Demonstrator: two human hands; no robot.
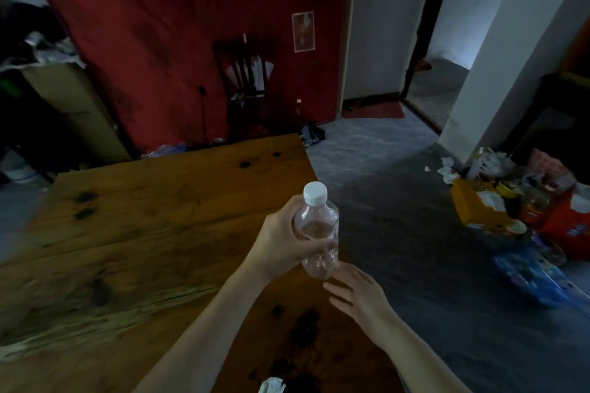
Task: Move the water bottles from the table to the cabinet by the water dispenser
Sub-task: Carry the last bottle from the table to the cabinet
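From the head camera, the left hand (281, 239) is wrapped around a clear plastic water bottle (317, 233), fingers curled behind it and the thumb pressed across its front, holding it upright in the air above the right edge of the wooden table (143, 233). The bottle's white cap (315, 193) is screwed on; water shows inside, though its level is hard to judge in the dim light. The right hand (357, 292) reaches in just below the bottle's base with fingers spread and loose, gripping nothing; whether a fingertip touches the bottle cannot be told. Both forearms are cut off by the bottom edge. A crumpled white scrap (271, 385) at the near table edge is also cropped. On the floor to the right lies a blurred heap of packaging and rubbish (517, 207), its items unreadable. A dark chair (244, 80) stands against the red wall (159, 25).
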